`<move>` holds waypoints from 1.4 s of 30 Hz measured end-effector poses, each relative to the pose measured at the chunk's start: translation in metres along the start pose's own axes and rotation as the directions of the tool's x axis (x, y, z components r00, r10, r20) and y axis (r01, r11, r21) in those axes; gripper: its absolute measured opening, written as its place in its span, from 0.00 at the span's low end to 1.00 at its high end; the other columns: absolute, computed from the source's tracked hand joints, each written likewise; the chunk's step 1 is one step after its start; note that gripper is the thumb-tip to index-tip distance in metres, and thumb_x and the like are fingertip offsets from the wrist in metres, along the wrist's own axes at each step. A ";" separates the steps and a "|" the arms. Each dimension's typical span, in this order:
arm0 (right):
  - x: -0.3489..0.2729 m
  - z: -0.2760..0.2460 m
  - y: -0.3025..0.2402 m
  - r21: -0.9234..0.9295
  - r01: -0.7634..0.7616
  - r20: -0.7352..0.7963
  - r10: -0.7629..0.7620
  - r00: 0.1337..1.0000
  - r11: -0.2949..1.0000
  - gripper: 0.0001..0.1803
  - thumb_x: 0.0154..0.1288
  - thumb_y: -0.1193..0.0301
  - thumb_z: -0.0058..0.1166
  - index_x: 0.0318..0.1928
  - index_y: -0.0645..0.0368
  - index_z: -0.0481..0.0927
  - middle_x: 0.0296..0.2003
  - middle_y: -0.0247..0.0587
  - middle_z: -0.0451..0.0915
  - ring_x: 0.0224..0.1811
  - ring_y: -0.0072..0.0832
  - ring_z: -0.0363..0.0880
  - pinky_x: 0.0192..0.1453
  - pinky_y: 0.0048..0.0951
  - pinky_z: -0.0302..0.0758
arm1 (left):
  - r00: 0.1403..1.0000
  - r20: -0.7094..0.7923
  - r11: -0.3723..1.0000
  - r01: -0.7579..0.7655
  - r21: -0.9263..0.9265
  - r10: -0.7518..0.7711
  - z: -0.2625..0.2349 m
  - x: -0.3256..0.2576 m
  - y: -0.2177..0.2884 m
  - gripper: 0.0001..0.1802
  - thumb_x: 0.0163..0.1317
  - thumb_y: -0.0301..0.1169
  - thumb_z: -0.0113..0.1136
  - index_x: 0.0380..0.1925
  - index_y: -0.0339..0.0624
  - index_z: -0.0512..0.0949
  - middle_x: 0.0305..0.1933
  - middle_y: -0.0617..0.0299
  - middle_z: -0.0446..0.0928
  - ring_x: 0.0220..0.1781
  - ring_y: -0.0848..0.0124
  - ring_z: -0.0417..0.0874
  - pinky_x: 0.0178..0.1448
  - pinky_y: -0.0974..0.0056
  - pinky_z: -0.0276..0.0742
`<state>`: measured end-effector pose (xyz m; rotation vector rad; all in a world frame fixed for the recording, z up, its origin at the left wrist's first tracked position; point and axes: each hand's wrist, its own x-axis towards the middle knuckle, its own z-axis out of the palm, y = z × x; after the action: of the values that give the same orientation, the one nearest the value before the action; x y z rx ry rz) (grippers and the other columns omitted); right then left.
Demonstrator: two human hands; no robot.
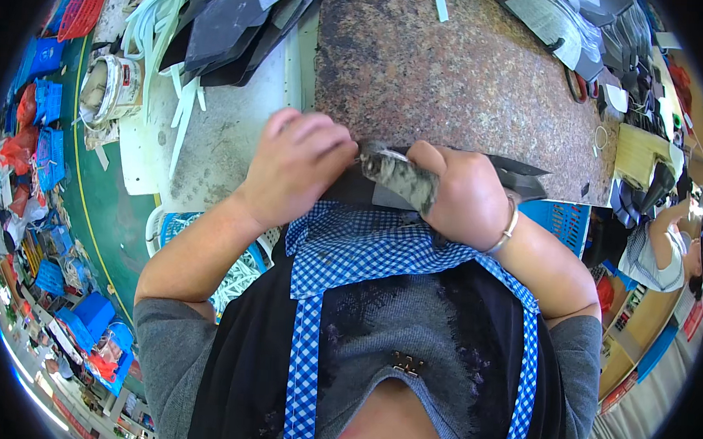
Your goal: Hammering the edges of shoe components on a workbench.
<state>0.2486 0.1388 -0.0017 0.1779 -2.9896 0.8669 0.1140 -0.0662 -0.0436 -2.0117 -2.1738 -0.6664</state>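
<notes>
My right hand (474, 197) is closed around a stubby tool (404, 179) with a mottled grey-and-white body; its exact kind is not clear. The tool's dark end points left, toward the fingertips of my left hand (295, 166). That hand is curled closed, and whatever is in its fingers is hidden. Beneath both hands a dark flat piece (357, 191) lies at the near edge of the stone-topped table (444, 74). More dark sheet material (518, 170) sticks out to the right of my right hand.
Stacked black cut sheets (242, 30) and pale green strips (152, 22) lie at the far left, near a white bucket (114, 91). Scissors (575, 86) rest at the right by more dark pieces (611, 31). A blue basket (559, 225) stands below the table edge. Another person (664, 253) is at far right.
</notes>
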 end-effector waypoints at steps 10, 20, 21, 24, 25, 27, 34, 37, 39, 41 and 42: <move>0.018 0.001 -0.003 0.016 -0.034 0.012 0.033 0.999 0.999 0.15 0.60 0.64 0.62 0.37 0.59 0.72 0.22 0.46 0.79 0.24 0.47 0.81 0.26 0.43 0.77 | 0.890 -0.088 0.894 0.442 -0.077 -0.448 0.003 -0.007 0.018 0.14 0.44 0.34 0.73 0.32 0.49 0.83 0.37 0.70 0.77 0.47 0.66 0.77 0.52 0.56 0.64; 0.028 0.007 -0.008 -0.068 -0.003 -0.071 -0.002 0.997 0.998 0.15 0.65 0.61 0.59 0.33 0.59 0.71 0.21 0.44 0.78 0.21 0.43 0.81 0.24 0.40 0.77 | 0.945 -0.091 0.862 0.324 0.391 -0.314 0.019 -0.014 0.055 0.11 0.51 0.33 0.65 0.32 0.38 0.81 0.39 0.61 0.75 0.51 0.61 0.75 0.58 0.50 0.64; 0.028 0.007 -0.009 -0.067 0.001 -0.072 -0.006 0.997 0.998 0.15 0.65 0.61 0.59 0.33 0.59 0.71 0.21 0.44 0.78 0.21 0.43 0.81 0.24 0.40 0.77 | 0.938 -0.059 0.846 0.335 0.415 -0.343 0.019 -0.014 0.057 0.12 0.53 0.33 0.64 0.36 0.37 0.82 0.39 0.62 0.75 0.51 0.63 0.75 0.58 0.50 0.63; 0.029 0.007 -0.010 -0.028 0.055 -0.075 -0.057 0.996 0.998 0.15 0.65 0.61 0.59 0.32 0.58 0.71 0.21 0.44 0.78 0.21 0.43 0.81 0.23 0.39 0.77 | 0.885 -0.192 0.839 0.465 0.284 -0.425 0.016 -0.015 0.057 0.12 0.51 0.36 0.67 0.32 0.41 0.82 0.39 0.62 0.75 0.50 0.63 0.76 0.58 0.51 0.63; 0.032 0.008 -0.012 -0.057 0.044 -0.055 -0.047 0.997 0.997 0.15 0.65 0.61 0.59 0.32 0.58 0.71 0.21 0.44 0.78 0.21 0.42 0.81 0.23 0.39 0.77 | 0.886 -0.190 0.839 0.462 0.286 -0.423 0.014 -0.017 0.056 0.12 0.51 0.36 0.67 0.32 0.41 0.82 0.39 0.62 0.75 0.50 0.63 0.76 0.58 0.51 0.63; 0.033 0.008 -0.009 -0.087 0.030 -0.038 -0.033 0.999 0.996 0.15 0.65 0.61 0.59 0.31 0.58 0.71 0.21 0.44 0.78 0.21 0.42 0.81 0.23 0.39 0.76 | 0.828 -0.175 0.824 0.555 0.116 -0.533 0.013 -0.020 0.052 0.12 0.47 0.36 0.71 0.28 0.42 0.81 0.41 0.56 0.77 0.46 0.59 0.78 0.57 0.55 0.64; 0.020 -0.048 0.010 0.058 -0.172 -0.397 0.181 0.900 0.983 0.11 0.64 0.66 0.60 0.45 0.53 0.87 0.31 0.49 0.84 0.30 0.49 0.81 0.32 0.41 0.77 | 0.966 -0.052 0.908 0.219 -0.358 -0.254 0.008 0.044 0.052 0.34 0.46 0.35 0.73 0.57 0.46 0.75 0.62 0.48 0.70 0.62 0.52 0.72 0.61 0.49 0.69; 0.001 -0.066 0.039 -0.097 -0.222 -0.505 0.145 0.851 0.970 0.09 0.64 0.67 0.61 0.43 0.55 0.86 0.30 0.48 0.84 0.28 0.48 0.82 0.32 0.38 0.77 | 0.993 0.091 0.937 -0.033 -0.348 0.069 0.041 0.076 0.063 0.31 0.52 0.35 0.67 0.60 0.50 0.75 0.66 0.49 0.68 0.64 0.51 0.70 0.63 0.50 0.68; -0.023 -0.077 0.057 -0.068 -0.353 -0.661 0.223 0.716 0.933 0.10 0.65 0.67 0.62 0.42 0.59 0.85 0.28 0.44 0.84 0.24 0.41 0.81 0.32 0.38 0.76 | 0.980 0.132 0.957 -0.107 -0.270 0.147 0.037 0.090 0.057 0.28 0.56 0.35 0.63 0.60 0.52 0.75 0.65 0.50 0.69 0.64 0.52 0.71 0.63 0.50 0.67; -0.050 -0.093 0.074 0.200 -0.428 -0.758 0.416 0.503 0.882 0.09 0.68 0.67 0.61 0.38 0.61 0.82 0.25 0.37 0.81 0.22 0.25 0.76 0.29 0.30 0.72 | 0.993 -0.084 0.980 -0.071 0.185 0.088 0.001 0.106 0.034 0.23 0.60 0.39 0.57 0.56 0.51 0.76 0.64 0.52 0.70 0.64 0.51 0.70 0.63 0.43 0.66; -0.067 -0.107 0.080 0.362 -0.380 -0.740 0.510 0.438 0.851 0.09 0.71 0.67 0.59 0.36 0.60 0.80 0.24 0.34 0.78 0.22 0.20 0.73 0.27 0.26 0.69 | 0.987 -0.159 0.954 0.054 0.296 -0.006 -0.011 0.121 0.013 0.24 0.61 0.38 0.57 0.59 0.53 0.75 0.67 0.53 0.69 0.65 0.53 0.70 0.64 0.45 0.66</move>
<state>0.3053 0.2699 0.0430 -0.8489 -2.0491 0.8500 0.1099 0.0414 0.0139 -1.7167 -2.0733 -0.4465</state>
